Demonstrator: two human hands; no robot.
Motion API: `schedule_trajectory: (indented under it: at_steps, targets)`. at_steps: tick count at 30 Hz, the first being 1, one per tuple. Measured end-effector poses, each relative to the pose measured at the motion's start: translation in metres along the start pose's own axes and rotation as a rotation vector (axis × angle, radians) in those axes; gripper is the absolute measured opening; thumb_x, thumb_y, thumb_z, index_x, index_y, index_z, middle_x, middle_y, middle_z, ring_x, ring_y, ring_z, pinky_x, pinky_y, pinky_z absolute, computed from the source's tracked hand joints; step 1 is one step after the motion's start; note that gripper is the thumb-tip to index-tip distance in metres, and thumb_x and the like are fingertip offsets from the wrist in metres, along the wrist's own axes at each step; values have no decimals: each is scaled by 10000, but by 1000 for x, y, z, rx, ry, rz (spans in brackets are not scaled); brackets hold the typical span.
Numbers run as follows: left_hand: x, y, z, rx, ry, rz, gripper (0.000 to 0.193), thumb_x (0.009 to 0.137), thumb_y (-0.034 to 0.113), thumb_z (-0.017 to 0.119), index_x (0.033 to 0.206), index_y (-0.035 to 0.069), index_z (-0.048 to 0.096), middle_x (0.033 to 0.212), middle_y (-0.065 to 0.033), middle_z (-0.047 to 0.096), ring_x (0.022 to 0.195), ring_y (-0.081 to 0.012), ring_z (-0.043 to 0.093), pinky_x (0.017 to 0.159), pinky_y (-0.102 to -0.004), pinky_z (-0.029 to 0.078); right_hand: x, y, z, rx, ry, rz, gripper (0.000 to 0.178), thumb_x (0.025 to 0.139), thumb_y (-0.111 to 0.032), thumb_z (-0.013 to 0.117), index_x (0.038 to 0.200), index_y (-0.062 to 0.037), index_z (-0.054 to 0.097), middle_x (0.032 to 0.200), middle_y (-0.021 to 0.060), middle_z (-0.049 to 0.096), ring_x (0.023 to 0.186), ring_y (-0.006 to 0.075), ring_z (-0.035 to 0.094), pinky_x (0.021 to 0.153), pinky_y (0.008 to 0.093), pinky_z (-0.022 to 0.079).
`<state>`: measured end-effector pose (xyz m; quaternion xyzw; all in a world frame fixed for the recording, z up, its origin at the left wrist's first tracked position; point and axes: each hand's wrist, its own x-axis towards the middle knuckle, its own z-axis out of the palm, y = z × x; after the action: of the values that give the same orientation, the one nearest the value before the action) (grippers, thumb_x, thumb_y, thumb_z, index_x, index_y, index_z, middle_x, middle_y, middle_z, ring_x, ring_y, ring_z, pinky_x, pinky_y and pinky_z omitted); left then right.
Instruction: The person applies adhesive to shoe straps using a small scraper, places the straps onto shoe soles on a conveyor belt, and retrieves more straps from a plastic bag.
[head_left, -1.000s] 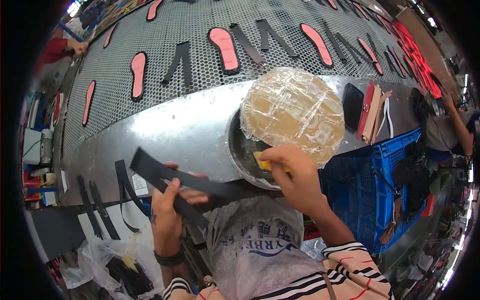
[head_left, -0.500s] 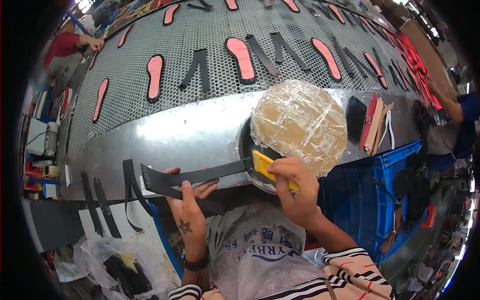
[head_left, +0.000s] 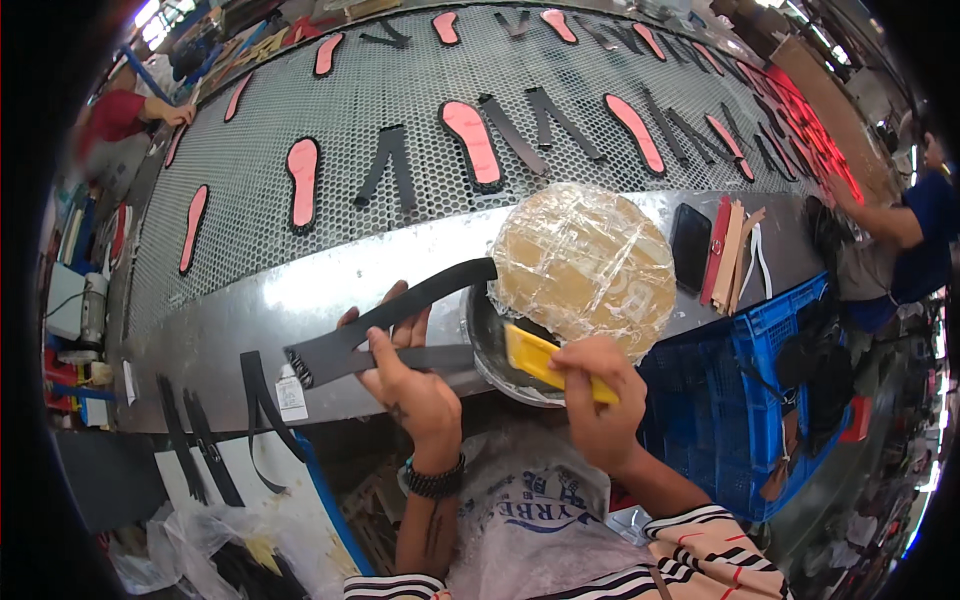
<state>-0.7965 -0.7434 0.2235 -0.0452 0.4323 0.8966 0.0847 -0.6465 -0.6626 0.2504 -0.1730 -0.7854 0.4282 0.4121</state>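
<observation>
Black strap [head_left: 325, 355], split into two tails like a V, is held out just left of the frame's middle, above the metal bench [head_left: 240, 325]. From where I stand, the left hand [head_left: 420, 395] has it pinched, thumb on top and fingers spread beneath, probably so the tails stay apart and the upper face lies open. The right hand [head_left: 605, 395] pinches a yellow spreader [head_left: 528, 355] between thumb and fingers, its blade over the pot [head_left: 518, 394] near the centre. That pot's lid [head_left: 590, 270], wrapped in clear film, sits askew, I suppose to leave just a gap for dipping. As for writing, pale letters show blurrily through the film, blue lettering crosses the creased apron [head_left: 540, 510] at the bottom, and a white slip [head_left: 290, 395] at left carries print too small to read
</observation>
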Motion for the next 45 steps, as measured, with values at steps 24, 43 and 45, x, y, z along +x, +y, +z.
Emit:
schedule_trajectory:
  at_steps: [24, 43, 45]
  targets:
    - [329, 157, -89, 468, -441, -305, 353, 957, 271, 630, 1108, -42, 567, 1053, -200, 702, 930, -286, 714, 817, -381, 581, -6, -13, 41, -71, 96, 222, 130, 925, 66, 513, 941, 12, 629, 933, 119, 635, 918, 213, 599, 856, 319, 469]
    - [166, 240, -366, 2150, 258, 507, 459, 883, 322, 714, 1170, 3, 550, 1142, -195, 578, 1100, -407, 545, 888, -496, 500, -1, -3, 21, -120, -68, 121, 160, 995, 17, 485, 1084, 31, 618, 1145, 150, 597, 1097, 243, 575, 988, 338, 443]
    - [167, 244, -362, 1993, 360, 482, 473, 872, 286, 730, 1203, -3, 552, 1135, -191, 611, 1081, -398, 580, 886, -466, 509, 0, -7, 21, -72, -123, 156, 144, 995, 17, 491, 1059, 26, 620, 1133, 142, 600, 1089, 239, 576, 984, 330, 438]
